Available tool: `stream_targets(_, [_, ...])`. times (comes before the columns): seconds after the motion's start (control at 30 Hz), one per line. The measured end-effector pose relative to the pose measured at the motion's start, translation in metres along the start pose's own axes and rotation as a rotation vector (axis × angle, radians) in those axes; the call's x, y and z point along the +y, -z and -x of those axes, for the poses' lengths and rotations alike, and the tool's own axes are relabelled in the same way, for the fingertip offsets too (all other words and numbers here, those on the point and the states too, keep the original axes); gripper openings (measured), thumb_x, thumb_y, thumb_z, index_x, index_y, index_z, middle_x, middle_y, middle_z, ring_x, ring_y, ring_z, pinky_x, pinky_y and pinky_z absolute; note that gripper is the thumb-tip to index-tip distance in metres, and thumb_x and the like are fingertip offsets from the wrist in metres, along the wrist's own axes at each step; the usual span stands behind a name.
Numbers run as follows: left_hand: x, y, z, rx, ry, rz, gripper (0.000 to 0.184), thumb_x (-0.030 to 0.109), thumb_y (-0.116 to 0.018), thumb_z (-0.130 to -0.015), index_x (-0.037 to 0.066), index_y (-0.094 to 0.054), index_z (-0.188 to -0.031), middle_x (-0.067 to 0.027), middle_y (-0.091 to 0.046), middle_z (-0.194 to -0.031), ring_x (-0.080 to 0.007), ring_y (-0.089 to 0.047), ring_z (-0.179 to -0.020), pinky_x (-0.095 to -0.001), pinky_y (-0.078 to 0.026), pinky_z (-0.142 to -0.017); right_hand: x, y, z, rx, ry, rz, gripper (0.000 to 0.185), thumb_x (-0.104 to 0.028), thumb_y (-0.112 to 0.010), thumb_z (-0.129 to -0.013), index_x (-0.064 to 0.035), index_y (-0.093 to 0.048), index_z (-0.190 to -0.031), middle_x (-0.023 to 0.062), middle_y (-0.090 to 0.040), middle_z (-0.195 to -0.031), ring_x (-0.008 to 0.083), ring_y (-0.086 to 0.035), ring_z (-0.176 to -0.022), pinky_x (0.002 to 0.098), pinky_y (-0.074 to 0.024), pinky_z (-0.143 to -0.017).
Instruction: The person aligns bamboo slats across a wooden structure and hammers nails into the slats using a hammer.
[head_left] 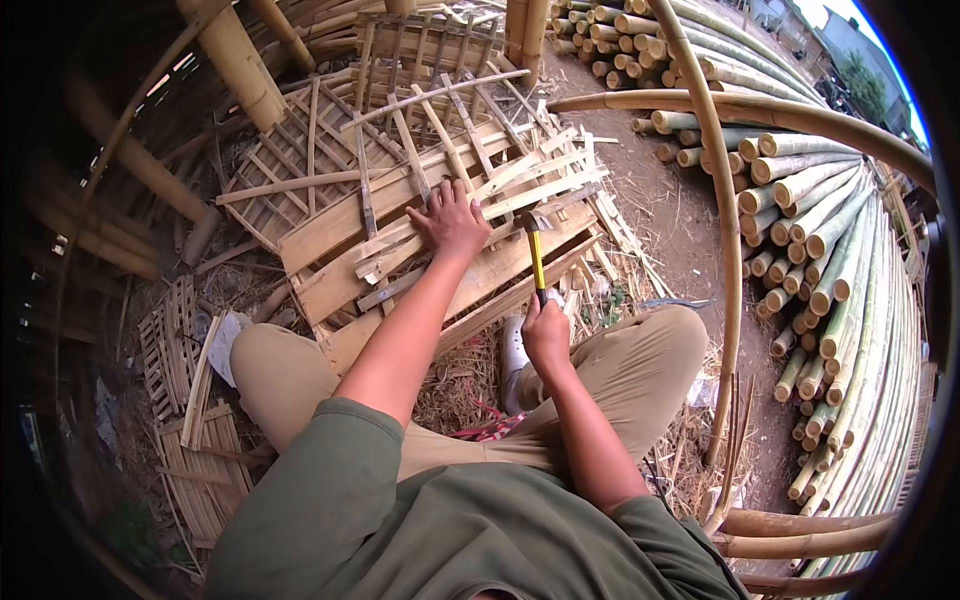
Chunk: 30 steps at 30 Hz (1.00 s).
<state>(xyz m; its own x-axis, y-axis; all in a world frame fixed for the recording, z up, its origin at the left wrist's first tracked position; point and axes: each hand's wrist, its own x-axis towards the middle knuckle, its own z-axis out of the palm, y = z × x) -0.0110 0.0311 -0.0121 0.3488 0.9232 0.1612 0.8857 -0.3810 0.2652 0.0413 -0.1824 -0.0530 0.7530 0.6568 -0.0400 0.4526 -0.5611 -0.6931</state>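
Note:
My right hand [547,335] is wrapped round the black lower grip of a hammer [538,262] with a yellow-and-black handle. Its metal head is up, over the near end of the bamboo strips [515,204]. My left hand [454,222] lies on these pale strips with its fingers spread, palm down. Beneath the strips is a low bench of wooden planks [325,290]. A lattice of crossed slats [445,125] extends from the bench's far side. Whether any nail is under the hammer head cannot be made out.
Long bamboo poles [860,300] are stacked at the right, behind a curved bamboo pole [722,250]. Thick bamboo posts [235,70] stand at the far left. Slatted panels [205,470] lie on the left ground. Straw and shavings [455,385] cover the ground between my legs.

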Motion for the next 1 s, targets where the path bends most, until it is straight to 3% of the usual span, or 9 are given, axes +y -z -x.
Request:
stream_targets(0.23, [-0.014,0.007,0.011,0.143,-0.370,0.196,0.077,0.054,-0.071,-0.081,0.014,-0.043,-0.140,-0.0082,-0.036,-0.154,-0.0279,-0.032,-0.145,-0.0718,-0.009,-0.116,0.008,0.010,-0.008,0.073,-0.021,-0.248,0.046,-0.034,-0.050,-0.103,0.0049,-0.061,-0.081,0.0241,-0.060,-0.066,0.0396,-0.059,-0.060,0.0482,-0.0444,-0.060])
stream_targets(0.3, [-0.006,0.023,0.024,-0.115,-0.417,0.013,0.085,0.059,-0.077,-0.072,0.014,-0.047,-0.137,-0.0087,-0.033,-0.157,-0.0281,-0.028,-0.147,-0.0694,-0.010,-0.117,0.001,0.015,-0.012,0.178,-0.044,-0.317,0.046,-0.034,-0.049,-0.103,0.0039,-0.060,-0.079,0.0211,-0.058,-0.062,0.0341,-0.058,-0.057,0.0461,-0.0433,-0.058])
stream_targets(0.33, [-0.008,0.020,0.024,-0.137,-0.412,0.004,0.093,0.060,-0.083,-0.065,0.015,-0.049,-0.139,-0.0071,-0.031,-0.160,-0.0262,-0.023,-0.150,-0.0702,-0.008,-0.118,-0.002,0.017,-0.015,0.175,-0.054,-0.370,0.046,-0.032,-0.050,-0.103,0.0060,-0.059,-0.078,0.0273,-0.060,-0.068,0.0432,-0.060,-0.064,0.0490,-0.0456,-0.062])
stream_targets(0.47, [-0.013,0.012,0.016,-0.144,-0.427,-0.011,0.092,0.057,-0.085,-0.063,0.017,-0.050,-0.139,-0.0050,-0.033,-0.159,-0.0277,-0.026,-0.149,-0.0700,-0.015,-0.117,0.001,0.015,-0.026,0.201,-0.066,-0.421,0.046,-0.032,-0.049,-0.103,0.0059,-0.058,-0.079,0.0260,-0.060,-0.068,0.0414,-0.060,-0.063,0.0482,-0.0453,-0.062])
stream_targets(0.63, [-0.008,0.032,0.012,0.004,-0.553,0.079,0.070,0.034,-0.086,-0.067,0.016,-0.059,-0.129,-0.0082,-0.051,-0.147,-0.0338,-0.042,-0.140,-0.0708,-0.028,-0.110,-0.001,0.017,-0.029,0.282,-0.066,-0.474,0.045,-0.033,-0.049,-0.104,0.0053,-0.059,-0.081,0.0245,-0.059,-0.068,0.0392,-0.059,-0.062,0.0478,-0.0448,-0.062])
stream_targets(0.77, [-0.006,0.077,-0.010,-0.076,-0.594,0.317,0.061,0.025,-0.080,-0.068,0.009,-0.060,-0.124,-0.0152,-0.060,-0.134,-0.0349,-0.057,-0.125,-0.0450,-0.044,-0.108,0.000,0.017,-0.032,0.255,-0.108,-0.482,0.045,-0.033,-0.049,-0.104,0.0052,-0.059,-0.082,0.0247,-0.060,-0.069,0.0379,-0.058,-0.062,0.0467,-0.0448,-0.062])
stream_targets(0.8, [-0.006,0.087,-0.015,-0.048,-0.609,0.315,0.060,0.023,-0.078,-0.069,0.006,-0.059,-0.123,-0.0179,-0.063,-0.127,-0.0346,-0.062,-0.117,-0.0367,-0.048,-0.102,0.000,0.015,-0.033,0.285,-0.104,-0.504,0.047,-0.034,-0.049,-0.104,0.0046,-0.058,-0.079,0.0192,-0.056,-0.064,0.0306,-0.054,-0.058,0.0446,-0.0423,-0.059])
stream_targets(0.87, [-0.007,0.100,-0.029,-0.056,-0.598,0.340,0.061,0.024,-0.078,-0.068,0.007,-0.059,-0.124,-0.0184,-0.064,-0.123,-0.0361,-0.062,-0.113,-0.0388,-0.049,-0.100,0.001,0.009,-0.036,0.346,-0.076,-0.531,0.048,-0.035,-0.048,-0.105,0.0036,-0.056,-0.076,0.0123,-0.051,-0.057,0.0219,-0.048,-0.052,0.0411,-0.0392,-0.053])
stream_targets(1.0, [-0.004,0.126,-0.040,-0.129,-0.549,0.387,0.063,0.023,-0.078,-0.069,0.008,-0.058,-0.127,-0.0191,-0.066,-0.120,-0.0346,-0.063,-0.113,-0.0396,-0.049,-0.099,0.000,0.009,-0.038,0.279,-0.093,-0.584,0.048,-0.036,-0.048,-0.105,0.0032,-0.056,-0.078,0.0125,-0.051,-0.058,0.0221,-0.049,-0.052,0.0412,-0.0396,-0.053])
